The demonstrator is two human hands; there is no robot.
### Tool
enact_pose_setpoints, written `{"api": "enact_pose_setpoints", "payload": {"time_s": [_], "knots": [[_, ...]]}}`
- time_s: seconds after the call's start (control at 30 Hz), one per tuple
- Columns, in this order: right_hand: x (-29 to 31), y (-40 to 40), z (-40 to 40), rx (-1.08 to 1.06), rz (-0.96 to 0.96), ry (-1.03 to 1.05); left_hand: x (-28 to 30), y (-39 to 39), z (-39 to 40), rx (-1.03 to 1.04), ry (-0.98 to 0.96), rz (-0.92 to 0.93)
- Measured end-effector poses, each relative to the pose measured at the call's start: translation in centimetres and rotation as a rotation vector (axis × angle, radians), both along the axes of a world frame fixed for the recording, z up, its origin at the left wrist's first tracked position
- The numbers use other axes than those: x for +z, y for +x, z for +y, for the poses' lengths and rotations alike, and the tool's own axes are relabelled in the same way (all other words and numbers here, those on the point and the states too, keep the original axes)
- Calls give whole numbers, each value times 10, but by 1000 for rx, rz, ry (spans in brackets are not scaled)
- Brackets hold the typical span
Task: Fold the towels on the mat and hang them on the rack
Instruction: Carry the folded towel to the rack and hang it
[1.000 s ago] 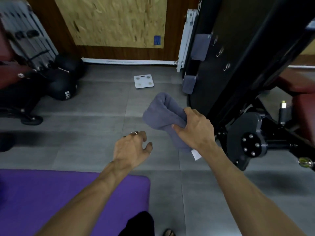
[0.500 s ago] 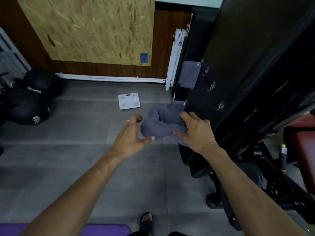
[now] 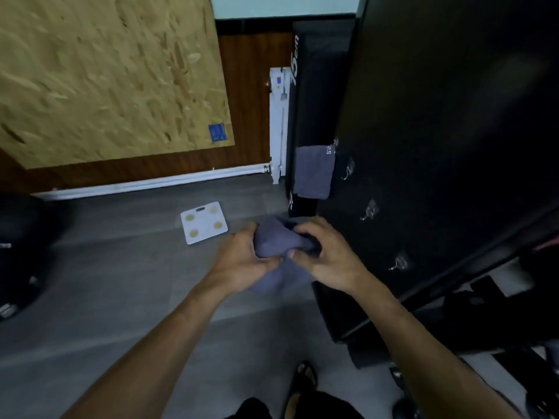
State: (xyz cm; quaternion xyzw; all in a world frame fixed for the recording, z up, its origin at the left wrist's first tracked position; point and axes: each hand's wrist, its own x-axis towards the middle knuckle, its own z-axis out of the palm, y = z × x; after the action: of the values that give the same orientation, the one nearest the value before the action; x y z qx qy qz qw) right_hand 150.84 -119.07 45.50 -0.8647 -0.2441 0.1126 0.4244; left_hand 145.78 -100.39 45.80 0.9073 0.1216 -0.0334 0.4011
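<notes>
Grey tile floor [image 3: 121, 313] runs under me, with my sandalled foot [image 3: 305, 379] showing at the bottom edge. Both my forearms reach forward and meet over the floor, where my hands hold a bunched grey towel [image 3: 273, 240] in the air between them. My left hand [image 3: 242, 261] has its fingers curled around the left side of the bundle, thumb pressed in at the bottom; my right hand [image 3: 329, 258] is curled over the right side, fingers wrapped across the top of the cloth. A loose flap of the same towel hangs below my knuckles. Just to the right of my hands stands the black rack [image 3: 423, 176], its face carrying a row of small metal hooks [image 3: 369, 211] running diagonally. Beyond my hands a white bathroom scale [image 3: 204, 222] lies flat on the floor. Farther up the rack, another grey towel [image 3: 313, 172] hangs folded at its left edge. Behind that a white upright fitting [image 3: 279, 125] stands against the brown wall, beside a chipboard panel [image 3: 106, 77].
</notes>
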Motion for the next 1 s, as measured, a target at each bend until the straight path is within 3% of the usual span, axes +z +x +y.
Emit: {"api": "enact_pose_setpoints", "payload": {"time_s": [0.1, 0.2, 0.27, 0.33, 0.47, 0.67, 0.8, 1.0], "knots": [[-9, 43, 9, -78, 131, 131, -3, 53, -1, -16, -94, 60], [-17, 82, 12, -211, 144, 197, -1, 100, 4, -168, -396, 55], [-23, 106, 12, -284, 170, 229, -6, 140, 11, -219, -658, 156], [-33, 128, 11, -358, 191, 248, -16, 183, 18, -256, -723, 306], [-50, 156, 14, -535, 234, 276, -36, 261, 32, -632, -515, 477], [-71, 169, 28, -856, 294, 392, -70, 346, 29, -1014, -75, 260], [-90, 171, 37, -1166, 297, 550, -78, 373, 4, -915, -336, 553], [-114, 190, 48, -1444, 297, 711, -105, 401, -26, -658, -651, 628]]}}
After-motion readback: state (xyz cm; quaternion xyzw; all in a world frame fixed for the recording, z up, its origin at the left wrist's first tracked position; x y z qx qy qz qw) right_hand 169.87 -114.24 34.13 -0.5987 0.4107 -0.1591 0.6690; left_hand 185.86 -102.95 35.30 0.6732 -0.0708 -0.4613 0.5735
